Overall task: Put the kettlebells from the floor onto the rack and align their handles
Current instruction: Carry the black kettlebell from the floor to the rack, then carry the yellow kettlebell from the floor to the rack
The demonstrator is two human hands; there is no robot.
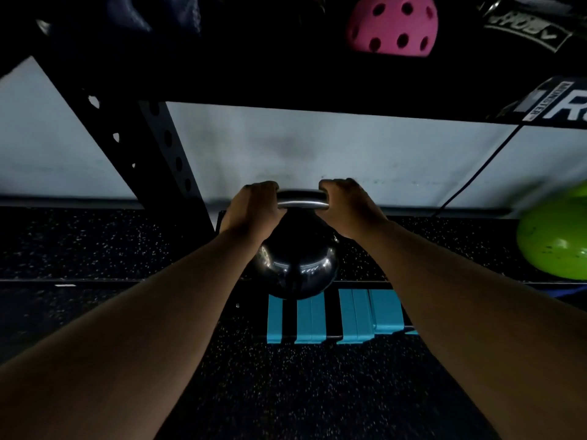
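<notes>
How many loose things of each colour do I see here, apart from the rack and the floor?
Black: 1, the kettlebell, held by its handle with the left hand and the right hand
Pink: 1, the ball with holes
Green: 1, the ball
Blue: several blocks, number unclear
Total: 3, plus the blocks

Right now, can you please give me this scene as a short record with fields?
held object: black kettlebell
left hand: closed on left end of handle
right hand: closed on right end of handle
grip: two-handed
below kettlebell: blue blocks, speckled floor
right edge: green ball
above: pink holed ball
</notes>
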